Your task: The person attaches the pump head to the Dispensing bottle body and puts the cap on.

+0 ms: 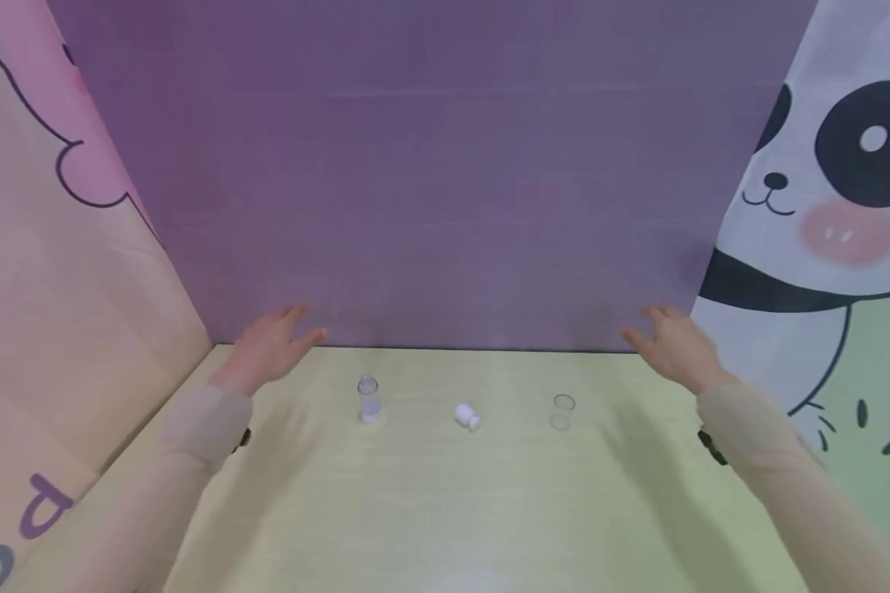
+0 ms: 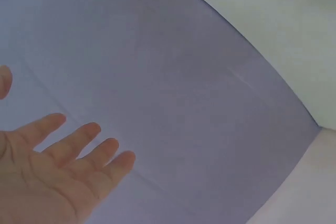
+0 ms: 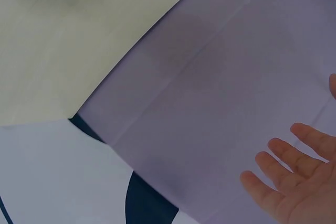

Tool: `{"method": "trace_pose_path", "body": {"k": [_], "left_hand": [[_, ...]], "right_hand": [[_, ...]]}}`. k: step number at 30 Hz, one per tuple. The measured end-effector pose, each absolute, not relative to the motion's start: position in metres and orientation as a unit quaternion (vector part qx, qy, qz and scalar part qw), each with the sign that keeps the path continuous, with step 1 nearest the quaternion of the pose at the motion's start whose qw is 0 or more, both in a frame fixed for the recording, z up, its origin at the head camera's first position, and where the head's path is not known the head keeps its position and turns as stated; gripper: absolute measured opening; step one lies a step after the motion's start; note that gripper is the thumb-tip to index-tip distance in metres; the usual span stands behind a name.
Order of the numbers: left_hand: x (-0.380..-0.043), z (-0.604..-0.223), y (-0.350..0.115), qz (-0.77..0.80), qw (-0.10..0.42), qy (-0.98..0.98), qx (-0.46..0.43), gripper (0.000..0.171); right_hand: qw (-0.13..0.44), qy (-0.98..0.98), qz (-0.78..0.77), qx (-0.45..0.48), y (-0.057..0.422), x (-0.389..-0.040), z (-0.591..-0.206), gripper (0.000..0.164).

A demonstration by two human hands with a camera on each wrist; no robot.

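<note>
Both hands hover above the table with nothing in them. The left hand is toward the left, and its fingers are spread and nearly straight in the left wrist view. Nearest to it stands a small clear bottle with something whitish at its bottom. The right hand is toward the right, its fingers likewise extended in the right wrist view. To its left is a small clear round container, faint against the tabletop. Between the two clear items lies a small white piece, too small to identify.
A pale wooden table spreads below the hands. A purple panel rises along its back edge. Printed side panels flank it, one with a pink figure on the left, one with a panda on the right.
</note>
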State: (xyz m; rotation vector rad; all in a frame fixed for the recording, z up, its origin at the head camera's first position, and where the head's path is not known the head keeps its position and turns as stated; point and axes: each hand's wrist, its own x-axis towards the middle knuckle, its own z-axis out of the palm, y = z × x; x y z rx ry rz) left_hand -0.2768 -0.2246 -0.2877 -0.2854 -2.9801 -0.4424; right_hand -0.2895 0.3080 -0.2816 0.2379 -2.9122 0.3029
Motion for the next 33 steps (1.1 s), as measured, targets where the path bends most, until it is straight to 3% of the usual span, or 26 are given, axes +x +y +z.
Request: {"method": "trace_pose_path", "body": {"k": [6,17,22,33], "left_hand": [[-0.267,-0.298,-0.221,-0.229,0.107,-0.962,-0.104,0.066],[-0.249,-0.316,-0.209,-0.284,0.18,-0.935,-0.11,0.048],[-0.24,-0.328,-0.203,-0.338,0.171,-0.92,-0.102,0.041],[-0.225,-0.343,-0.194,-0.466,0.109,-0.875,-0.08,0.035]], "right_hand": [[0.13,-0.977,0.138,0.098,0.298,-0.278,-0.29,0.055],[0.204,-0.945,0.222,0.126,0.276,-0.261,-0.309,0.036],[0.203,-0.936,0.249,0.142,0.264,-0.254,-0.325,0.027],[0.156,-0.926,0.302,0.166,0.241,-0.246,-0.352,0.023]]}}
